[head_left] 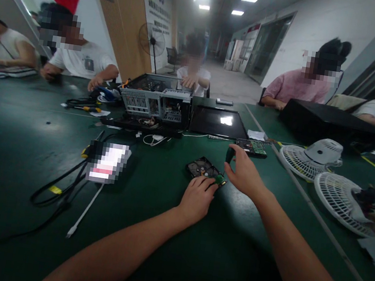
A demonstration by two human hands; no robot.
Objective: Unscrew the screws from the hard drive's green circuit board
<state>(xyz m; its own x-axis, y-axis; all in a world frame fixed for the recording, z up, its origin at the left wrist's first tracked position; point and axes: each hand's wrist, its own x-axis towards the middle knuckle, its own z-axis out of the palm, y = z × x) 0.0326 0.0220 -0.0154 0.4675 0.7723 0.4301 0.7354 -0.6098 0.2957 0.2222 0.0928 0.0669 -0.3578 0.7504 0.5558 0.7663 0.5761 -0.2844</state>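
A hard drive (201, 165) lies on the green table in front of me, part of its green circuit board showing. My left hand (197, 197) rests on its near edge, fingers bent over the drive and holding it. In my right hand (244, 172) a screwdriver (230, 155) with a dark handle stands roughly upright, gripped between thumb and fingers. Its shaft points down at the drive's right side, where the tip is too small to make out. Farther back, a second hard drive (252, 148) lies with its circuit board facing up.
An opened computer case (156, 103) stands at the back beside a dark flat panel (219, 122). To the left lie a lit phone (108, 164), a white cable (85, 210) and black cables (55, 200). White fan parts (312, 157) sit at right. Several people sit around the table.
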